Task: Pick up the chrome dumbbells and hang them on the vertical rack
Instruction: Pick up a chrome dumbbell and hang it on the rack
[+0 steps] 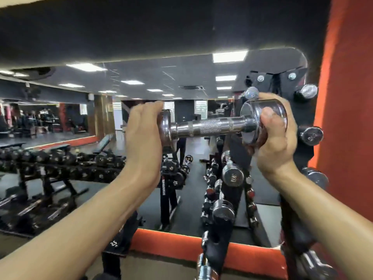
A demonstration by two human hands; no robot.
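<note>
I hold a chrome dumbbell (214,126) level at head height, its knurled handle bare between my hands. My left hand (144,138) cups its left head from outside, fingers curled over the top edge. My right hand (273,134) grips the right head, thumb across its face and fingers wrapped behind. The black vertical rack (237,190) stands just behind and below the dumbbell's right end. Several chrome dumbbells hang on it, among them one (233,174) low in the middle and one (310,135) at the right.
A large mirror (141,87) in an orange frame fills the wall ahead and reflects the gym. A long rack of black dumbbells (60,162) runs along the left. An orange wall (347,98) stands at the right.
</note>
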